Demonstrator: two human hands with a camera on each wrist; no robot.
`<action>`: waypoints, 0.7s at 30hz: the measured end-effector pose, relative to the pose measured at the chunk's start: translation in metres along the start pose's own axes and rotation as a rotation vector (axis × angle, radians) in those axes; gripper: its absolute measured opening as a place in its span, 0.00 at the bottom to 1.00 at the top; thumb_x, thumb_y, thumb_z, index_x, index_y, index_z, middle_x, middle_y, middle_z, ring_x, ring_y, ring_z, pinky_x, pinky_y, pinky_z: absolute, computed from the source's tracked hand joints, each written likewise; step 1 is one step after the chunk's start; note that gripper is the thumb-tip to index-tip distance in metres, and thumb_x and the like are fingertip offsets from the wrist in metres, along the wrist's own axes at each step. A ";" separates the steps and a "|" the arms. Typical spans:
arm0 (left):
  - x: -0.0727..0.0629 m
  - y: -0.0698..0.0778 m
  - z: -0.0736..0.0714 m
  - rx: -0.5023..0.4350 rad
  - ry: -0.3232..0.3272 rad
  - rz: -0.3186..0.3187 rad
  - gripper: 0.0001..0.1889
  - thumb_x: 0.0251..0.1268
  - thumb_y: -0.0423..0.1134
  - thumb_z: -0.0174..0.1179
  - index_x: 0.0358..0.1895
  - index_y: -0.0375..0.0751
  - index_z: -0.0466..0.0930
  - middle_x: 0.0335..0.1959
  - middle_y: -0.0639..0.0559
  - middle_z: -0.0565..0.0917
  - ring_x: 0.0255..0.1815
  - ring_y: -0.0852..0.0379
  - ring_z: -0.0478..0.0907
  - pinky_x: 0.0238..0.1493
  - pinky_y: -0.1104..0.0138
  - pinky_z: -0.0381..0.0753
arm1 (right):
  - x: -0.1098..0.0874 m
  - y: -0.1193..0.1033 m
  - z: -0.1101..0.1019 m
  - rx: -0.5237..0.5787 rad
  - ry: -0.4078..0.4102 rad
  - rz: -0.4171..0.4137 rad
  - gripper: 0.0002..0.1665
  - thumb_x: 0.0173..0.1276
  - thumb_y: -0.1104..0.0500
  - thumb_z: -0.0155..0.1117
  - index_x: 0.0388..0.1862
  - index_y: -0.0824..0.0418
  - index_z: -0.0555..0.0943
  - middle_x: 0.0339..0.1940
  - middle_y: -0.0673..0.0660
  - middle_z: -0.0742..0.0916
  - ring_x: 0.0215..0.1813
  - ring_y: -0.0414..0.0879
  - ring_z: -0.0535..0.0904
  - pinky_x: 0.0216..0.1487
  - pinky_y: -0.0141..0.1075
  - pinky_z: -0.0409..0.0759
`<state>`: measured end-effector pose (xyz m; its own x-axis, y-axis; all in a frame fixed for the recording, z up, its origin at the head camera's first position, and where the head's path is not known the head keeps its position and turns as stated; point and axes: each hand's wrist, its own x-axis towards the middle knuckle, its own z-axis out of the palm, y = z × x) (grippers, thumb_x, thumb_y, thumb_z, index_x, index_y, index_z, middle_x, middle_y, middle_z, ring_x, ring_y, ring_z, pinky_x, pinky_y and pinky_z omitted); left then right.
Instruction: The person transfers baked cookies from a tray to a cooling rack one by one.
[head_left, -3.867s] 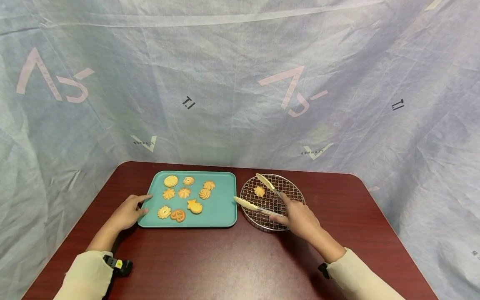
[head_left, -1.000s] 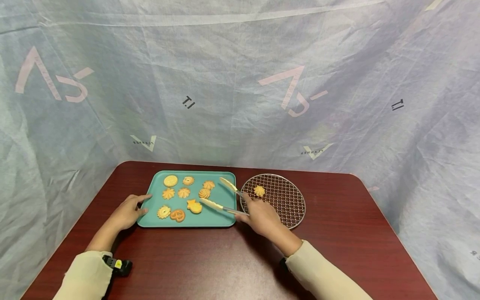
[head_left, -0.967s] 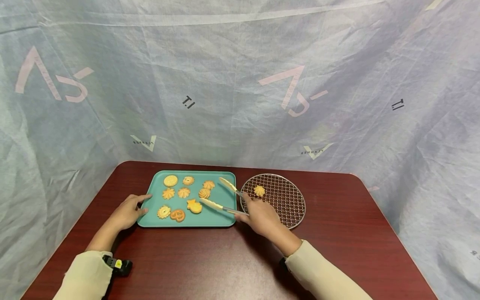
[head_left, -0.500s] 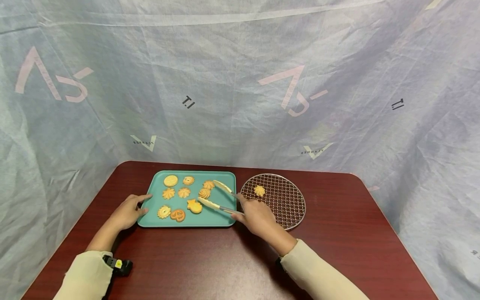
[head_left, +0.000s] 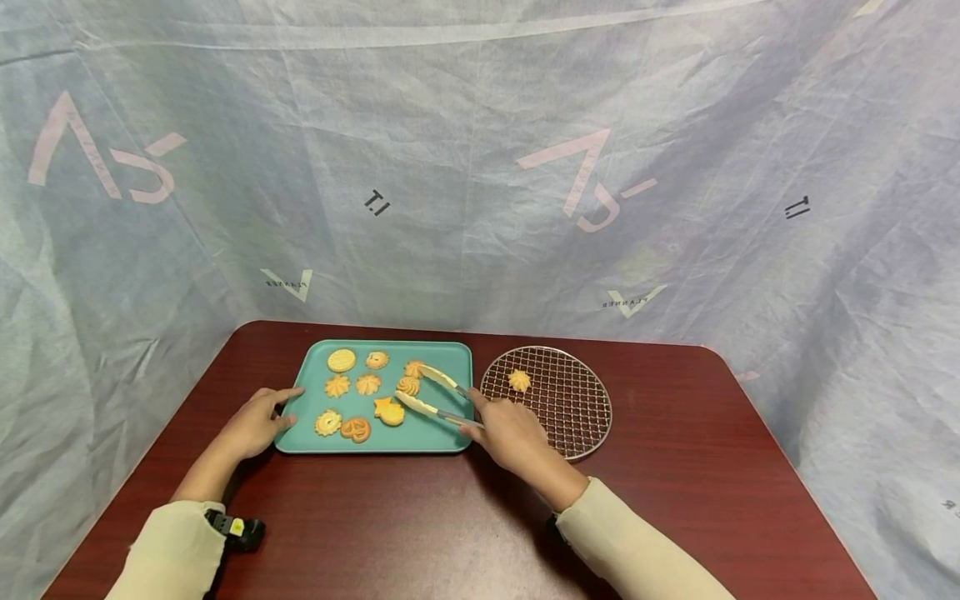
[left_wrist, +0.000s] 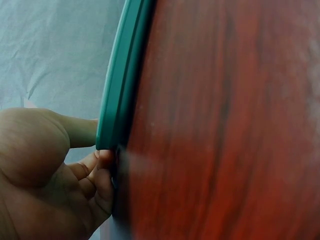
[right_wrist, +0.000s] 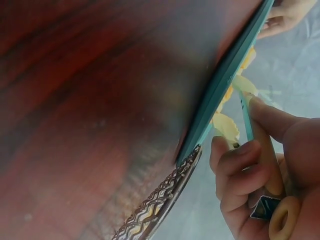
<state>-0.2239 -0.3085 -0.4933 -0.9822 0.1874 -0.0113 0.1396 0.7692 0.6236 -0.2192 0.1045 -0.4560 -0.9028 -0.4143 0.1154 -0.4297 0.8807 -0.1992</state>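
My left hand [head_left: 257, 425] holds the left edge of the teal tray [head_left: 442, 437]; in the left wrist view its thumb lies on the rim and other fingers curl beside it. My right hand [head_left: 513, 433] grips metal tongs [head_left: 450, 417] with pale tips, reaching over the tray. The tongs' arms are spread. One tip meets the star-shaped cookie [head_left: 412, 367]; the other lies just below the swirl cookie [head_left: 408, 386], near the fish-shaped cookie [head_left: 389, 412]. In the right wrist view, fingers and thumb wrap the tongs' handles [right_wrist: 267, 165].
Beside the tray at right stands a round wire rack [head_left: 573, 408] with one star-shaped cookie [head_left: 519, 381] on it. A pretzel [head_left: 356, 429] and several other cookies lie on the tray's left half. A grey cloth [head_left: 465, 167] hangs behind the dark red table [head_left: 420, 525].
My right hand has carried the tongs leftward from above the rack to the cookies on the tray. Their tips have come closer together, and the star-shaped cookie has shifted slightly left. My left hand stays put.
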 end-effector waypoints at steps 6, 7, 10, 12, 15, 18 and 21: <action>0.001 -0.001 0.000 0.004 -0.001 0.000 0.27 0.75 0.27 0.58 0.73 0.23 0.66 0.57 0.23 0.69 0.31 0.51 0.67 0.31 0.61 0.69 | 0.000 -0.001 0.000 -0.011 -0.006 -0.009 0.38 0.70 0.39 0.69 0.73 0.56 0.76 0.33 0.57 0.89 0.24 0.47 0.78 0.21 0.40 0.72; 0.001 -0.001 0.000 0.005 -0.001 0.000 0.27 0.75 0.27 0.58 0.74 0.23 0.66 0.57 0.23 0.69 0.31 0.51 0.67 0.31 0.61 0.69 | 0.000 -0.001 0.000 -0.014 -0.007 -0.012 0.38 0.70 0.39 0.69 0.73 0.55 0.76 0.33 0.56 0.89 0.24 0.47 0.78 0.21 0.39 0.72; 0.001 -0.001 0.000 0.005 0.000 0.000 0.27 0.75 0.28 0.58 0.74 0.23 0.66 0.57 0.23 0.69 0.31 0.52 0.67 0.31 0.61 0.70 | 0.000 -0.002 0.001 -0.019 -0.015 -0.014 0.38 0.71 0.39 0.68 0.73 0.55 0.76 0.34 0.56 0.89 0.25 0.48 0.79 0.21 0.39 0.72; 0.001 -0.001 0.001 0.003 0.000 -0.003 0.27 0.75 0.28 0.58 0.74 0.24 0.66 0.57 0.23 0.69 0.31 0.51 0.67 0.31 0.61 0.70 | 0.001 -0.002 0.001 -0.014 -0.026 -0.008 0.38 0.71 0.39 0.68 0.74 0.56 0.76 0.36 0.58 0.89 0.25 0.48 0.78 0.21 0.39 0.72; 0.001 -0.002 0.001 0.001 -0.003 -0.006 0.27 0.75 0.28 0.58 0.74 0.24 0.66 0.58 0.23 0.69 0.31 0.51 0.67 0.31 0.60 0.70 | 0.002 -0.002 0.002 0.001 -0.046 0.005 0.39 0.71 0.39 0.67 0.75 0.57 0.75 0.38 0.59 0.90 0.24 0.46 0.75 0.22 0.38 0.72; 0.001 -0.002 0.001 0.001 -0.003 -0.006 0.27 0.75 0.28 0.58 0.74 0.24 0.66 0.58 0.23 0.68 0.31 0.51 0.67 0.31 0.60 0.70 | 0.004 -0.002 0.002 0.015 -0.065 0.019 0.40 0.72 0.39 0.66 0.75 0.57 0.75 0.40 0.61 0.90 0.24 0.46 0.74 0.22 0.38 0.72; 0.001 -0.002 0.001 0.003 -0.003 -0.006 0.27 0.75 0.28 0.58 0.74 0.24 0.66 0.58 0.23 0.68 0.32 0.51 0.67 0.31 0.60 0.70 | 0.004 -0.002 0.002 0.014 -0.068 0.020 0.39 0.73 0.38 0.66 0.76 0.57 0.75 0.42 0.62 0.90 0.26 0.47 0.77 0.23 0.39 0.73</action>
<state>-0.2253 -0.3093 -0.4956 -0.9827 0.1845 -0.0172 0.1341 0.7719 0.6214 -0.2220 0.1001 -0.4570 -0.9103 -0.4115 0.0452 -0.4111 0.8860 -0.2145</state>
